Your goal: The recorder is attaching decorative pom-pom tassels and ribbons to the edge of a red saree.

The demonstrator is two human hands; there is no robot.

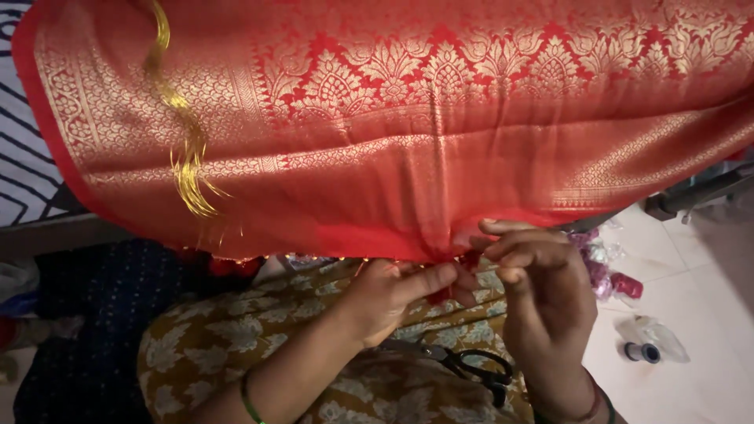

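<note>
Over a pale tiled floor (691, 392), a glossy red cloth (408, 126) woven with gold motifs filled the twelve o'clock half, its lower hem at six o'clock pinched between closed fingers of the left hand (393, 290) and right hand (542, 290), black scissors (471, 365) lying below.

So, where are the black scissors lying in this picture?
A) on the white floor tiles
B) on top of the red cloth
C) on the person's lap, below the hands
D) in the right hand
C: the black scissors rest on the floral-print lap, just under the left hand and right hand, which both pinch the red cloth's edge.
</note>
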